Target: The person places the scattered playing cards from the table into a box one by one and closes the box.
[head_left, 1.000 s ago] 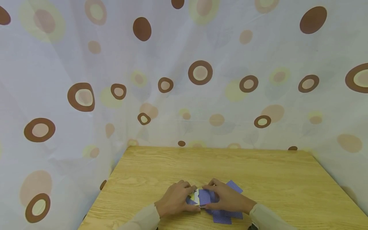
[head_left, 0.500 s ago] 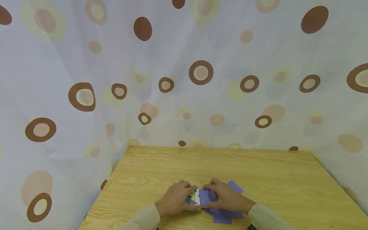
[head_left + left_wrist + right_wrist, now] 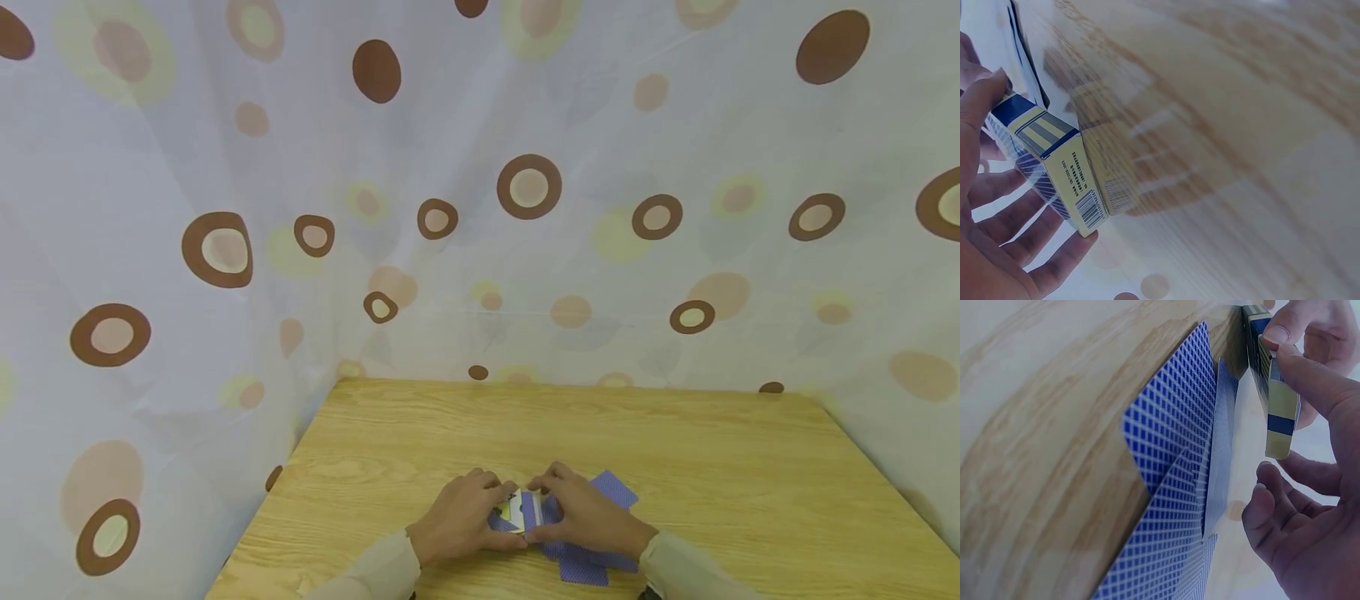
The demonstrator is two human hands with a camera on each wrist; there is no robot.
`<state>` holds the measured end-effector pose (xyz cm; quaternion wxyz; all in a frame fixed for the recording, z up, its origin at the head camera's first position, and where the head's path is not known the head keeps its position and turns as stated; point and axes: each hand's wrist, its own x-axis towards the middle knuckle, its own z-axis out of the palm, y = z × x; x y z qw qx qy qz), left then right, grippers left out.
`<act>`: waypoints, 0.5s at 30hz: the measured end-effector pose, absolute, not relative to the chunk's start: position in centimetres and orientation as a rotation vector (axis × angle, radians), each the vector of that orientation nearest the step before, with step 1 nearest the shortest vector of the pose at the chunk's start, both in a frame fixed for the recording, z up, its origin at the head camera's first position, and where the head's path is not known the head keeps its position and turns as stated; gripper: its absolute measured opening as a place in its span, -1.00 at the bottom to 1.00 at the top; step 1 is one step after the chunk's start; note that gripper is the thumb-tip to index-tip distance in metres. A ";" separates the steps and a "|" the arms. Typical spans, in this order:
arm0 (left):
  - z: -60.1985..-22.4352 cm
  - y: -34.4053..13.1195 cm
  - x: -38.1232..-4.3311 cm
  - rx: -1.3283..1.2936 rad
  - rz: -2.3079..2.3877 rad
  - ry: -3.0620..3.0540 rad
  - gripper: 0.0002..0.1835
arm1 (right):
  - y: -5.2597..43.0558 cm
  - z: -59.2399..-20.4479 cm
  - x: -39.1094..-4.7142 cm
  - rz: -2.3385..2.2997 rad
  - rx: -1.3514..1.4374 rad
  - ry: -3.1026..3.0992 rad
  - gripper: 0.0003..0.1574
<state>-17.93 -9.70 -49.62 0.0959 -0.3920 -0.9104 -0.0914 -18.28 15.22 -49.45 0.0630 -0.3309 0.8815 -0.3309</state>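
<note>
My left hand (image 3: 459,523) holds a small playing-card box (image 3: 514,511), thumb on the near side and fingers on the far side. In the left wrist view the box (image 3: 1075,181) shows a cream side with a barcode and blue bands. Blue-backed material shows at the box's right end, beside a pale edge. My right hand (image 3: 592,518) spans that end, thumb near and fingers far. In the right wrist view its thumb touches one corner of the banded box end (image 3: 1282,415); a finger is by the other corner. Loose blue-backed playing cards (image 3: 1172,406) lie under the right hand.
The overlapping loose cards (image 3: 585,572) fan out to the right of the box on the wooden table (image 3: 420,425). A pale curtain (image 3: 525,275) with brown and yellow spots stands behind the table and along both its sides.
My right hand has shifted slightly left, towards the left hand. The blue part at the box's right end has become narrower, and a pale edge now shows there. The left hand keeps its hold.
</note>
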 end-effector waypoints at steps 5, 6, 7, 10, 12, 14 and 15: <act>-49.7 -9.7 -18.0 -1.160 -0.282 -2.705 -0.17 | 15.3 -49.6 -18.2 -1.012 -0.964 2.682 -0.26; -49.6 -9.7 -18.0 -1.160 -0.284 -2.705 -0.17 | 15.3 -49.6 -18.2 -1.006 -0.970 2.683 -0.30; -49.7 -9.7 -18.1 -1.160 -0.287 -2.704 -0.17 | 15.3 -49.6 -18.2 -1.001 -0.973 2.683 -0.34; -49.6 -9.8 -18.1 -1.163 -0.286 -2.692 -0.18 | 15.2 -49.6 -18.3 -0.997 -0.985 2.670 -0.46; -49.6 -9.8 -18.1 -1.164 -0.286 -2.689 -0.18 | 15.2 -49.5 -18.2 -1.017 -1.005 2.651 -0.51; -49.7 -9.8 -18.1 -1.157 -0.290 -2.697 -0.17 | 15.1 -49.3 -18.1 -1.044 -1.020 2.629 -0.55; -49.7 -9.8 -18.1 -1.153 -0.291 -2.702 -0.17 | 15.1 -49.3 -18.0 -1.055 -1.030 2.620 -0.57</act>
